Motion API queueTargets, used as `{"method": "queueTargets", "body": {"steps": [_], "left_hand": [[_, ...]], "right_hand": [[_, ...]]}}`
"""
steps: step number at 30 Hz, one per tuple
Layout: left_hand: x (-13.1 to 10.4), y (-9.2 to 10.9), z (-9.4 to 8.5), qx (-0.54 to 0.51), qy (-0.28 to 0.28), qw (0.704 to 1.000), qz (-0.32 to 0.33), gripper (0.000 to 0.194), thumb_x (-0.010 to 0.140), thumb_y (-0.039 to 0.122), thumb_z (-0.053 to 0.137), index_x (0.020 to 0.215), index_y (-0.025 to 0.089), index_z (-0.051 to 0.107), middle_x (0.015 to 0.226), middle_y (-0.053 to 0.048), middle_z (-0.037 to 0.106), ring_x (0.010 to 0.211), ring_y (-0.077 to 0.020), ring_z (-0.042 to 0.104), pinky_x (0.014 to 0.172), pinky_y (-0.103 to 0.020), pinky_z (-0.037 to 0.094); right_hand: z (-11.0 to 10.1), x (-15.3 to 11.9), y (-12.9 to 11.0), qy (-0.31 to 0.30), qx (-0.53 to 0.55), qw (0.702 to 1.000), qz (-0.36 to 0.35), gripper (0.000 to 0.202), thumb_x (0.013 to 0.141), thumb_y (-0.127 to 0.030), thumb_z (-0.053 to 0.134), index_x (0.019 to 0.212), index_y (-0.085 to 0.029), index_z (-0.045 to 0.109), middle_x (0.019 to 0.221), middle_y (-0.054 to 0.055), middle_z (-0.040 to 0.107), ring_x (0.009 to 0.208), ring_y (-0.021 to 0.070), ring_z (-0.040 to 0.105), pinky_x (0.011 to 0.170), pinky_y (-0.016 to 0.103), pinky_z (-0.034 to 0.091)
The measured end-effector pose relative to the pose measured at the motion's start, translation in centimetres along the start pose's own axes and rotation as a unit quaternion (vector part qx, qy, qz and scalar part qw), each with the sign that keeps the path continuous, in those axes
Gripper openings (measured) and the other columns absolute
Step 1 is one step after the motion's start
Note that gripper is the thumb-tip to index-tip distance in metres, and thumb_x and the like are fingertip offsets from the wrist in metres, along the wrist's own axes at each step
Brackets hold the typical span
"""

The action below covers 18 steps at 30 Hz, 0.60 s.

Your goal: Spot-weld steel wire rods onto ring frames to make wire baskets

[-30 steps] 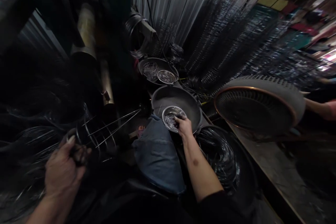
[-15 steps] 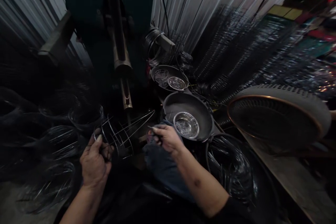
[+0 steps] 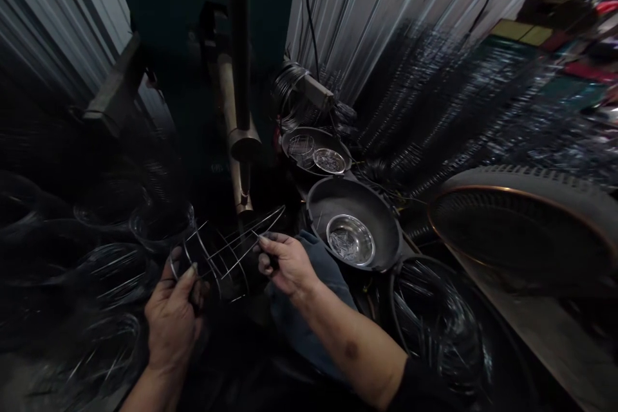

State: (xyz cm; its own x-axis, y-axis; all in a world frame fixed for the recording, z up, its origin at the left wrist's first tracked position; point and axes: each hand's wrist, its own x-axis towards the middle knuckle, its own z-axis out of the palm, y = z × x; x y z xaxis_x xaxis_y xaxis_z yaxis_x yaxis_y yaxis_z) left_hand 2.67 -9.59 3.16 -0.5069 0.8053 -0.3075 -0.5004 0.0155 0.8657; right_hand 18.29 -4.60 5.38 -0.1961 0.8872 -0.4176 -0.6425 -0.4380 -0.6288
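Note:
My left hand (image 3: 174, 306) is closed around the near end of a wire frame (image 3: 224, 264), made of curved rings joined by long thin rods. The frame is tilted, its pointed far end rising toward the right. My right hand (image 3: 284, 261) pinches a short piece of wire (image 3: 255, 234) between thumb and fingertips, close to the frame's long rods. Whether that piece touches the frame I cannot tell. Just beyond the frame stands a dark machine with brass-coloured cylindrical arms (image 3: 243, 183). A metal bowl (image 3: 369, 248) of small wire pieces sits in a dark round pan (image 3: 321, 192) right of my right hand.
Another round pan (image 3: 345, 151) farther back holds a bowl and a wire piece. Coiled wire (image 3: 434, 322) lies at lower right, below a round fan-like object (image 3: 521, 232). Several wire frames (image 3: 111, 270) stand on the left. Stacked wirework (image 3: 415, 90) leans against the corrugated wall.
My right hand has moved left with its short wire, from beside the frame up to its rods. My left hand keeps hold of the frame. The whole view has shifted slightly.

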Motion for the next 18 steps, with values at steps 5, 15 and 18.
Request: {"method": "queueTargets", "body": {"steps": [5, 15, 18], "left_hand": [[1.2, -0.1, -0.3, 0.006, -0.018, 1.000, -0.019, 0.052, 0.064, 0.030, 0.080, 0.113, 0.023, 0.065, 0.059, 0.007, 0.048, 0.048, -0.0052, 0.042, 0.048, -0.016, 0.042], [2.8, 0.6, 1.3, 0.050, -0.039, 0.998, 0.007, 0.042, 0.065, 0.034, 0.078, 0.101, 0.020, 0.062, 0.051, 0.009, 0.041, 0.044, -0.0061, 0.036, 0.041, -0.016, 0.033], [3.6, 0.9, 1.6, 0.074, -0.029, 0.997, 0.016, 0.035, 0.066, 0.036, 0.077, 0.092, 0.018, 0.062, 0.053, 0.007, 0.045, 0.045, -0.0069, 0.038, 0.041, -0.016, 0.034]], "right_hand": [[0.5, 0.9, 0.1, -0.011, 0.010, 1.000, -0.024, 0.027, 0.053, -0.020, 0.084, 0.066, -0.012, 0.062, 0.055, 0.001, 0.063, 0.037, 0.0038, 0.040, 0.035, 0.016, 0.024], [1.5, 3.3, -0.1, -0.004, 0.042, 0.997, -0.059, 0.019, 0.059, -0.014, 0.078, 0.066, -0.012, 0.061, 0.054, 0.001, 0.060, 0.037, 0.0032, 0.038, 0.037, 0.016, 0.022], [2.2, 3.8, -0.7, 0.001, 0.048, 0.997, -0.061, 0.016, 0.062, -0.011, 0.075, 0.065, -0.012, 0.060, 0.053, 0.000, 0.060, 0.037, 0.0031, 0.038, 0.037, 0.016, 0.022]]}}
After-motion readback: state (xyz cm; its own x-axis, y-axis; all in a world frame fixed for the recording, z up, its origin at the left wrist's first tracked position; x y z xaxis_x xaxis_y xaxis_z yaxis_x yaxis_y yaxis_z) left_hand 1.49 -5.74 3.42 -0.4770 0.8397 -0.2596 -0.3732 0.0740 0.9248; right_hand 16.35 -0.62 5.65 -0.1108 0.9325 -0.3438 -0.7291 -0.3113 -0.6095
